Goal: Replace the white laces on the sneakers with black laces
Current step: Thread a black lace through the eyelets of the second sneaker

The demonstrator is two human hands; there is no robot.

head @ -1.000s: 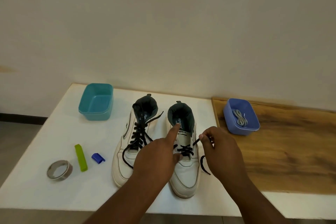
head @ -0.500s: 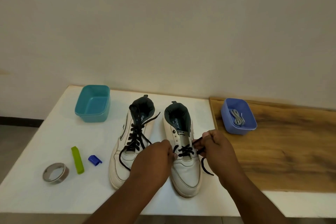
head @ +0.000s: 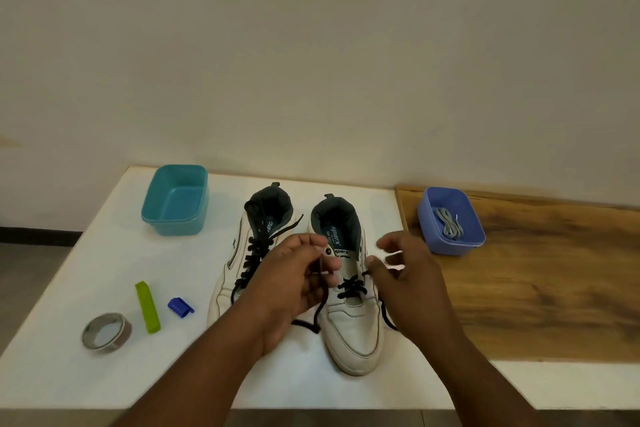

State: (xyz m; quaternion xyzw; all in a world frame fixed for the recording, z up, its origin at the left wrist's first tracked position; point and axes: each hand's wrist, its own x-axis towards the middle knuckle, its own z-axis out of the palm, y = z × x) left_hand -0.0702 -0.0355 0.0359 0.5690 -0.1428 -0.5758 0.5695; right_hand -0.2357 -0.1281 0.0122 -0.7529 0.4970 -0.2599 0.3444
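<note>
A length of black lace had been drawn out of the left side of the right sneaker and was held pinched in the curled fingers of the left hand, the slack trailing down to the surface between the two shoes. Half a second earlier that hand had been pressed low against the eyelets; a second earlier its forefinger had been pointed up the tongue. The right hand was seen with its upper fingers loosened and spread, while the other lace end appeared to be pinched between thumb and forefinger at the right eyelets; that grip was blurred and could not be told for certain. Earlier it had been closed tightly there. Only the lower eyelets of this sneaker were crossed in black, so one more crossing was judged to be under way, with the upper rows left to do. The left sneaker was already laced in black. White laces were lying in the blue tub at the far right.
</note>
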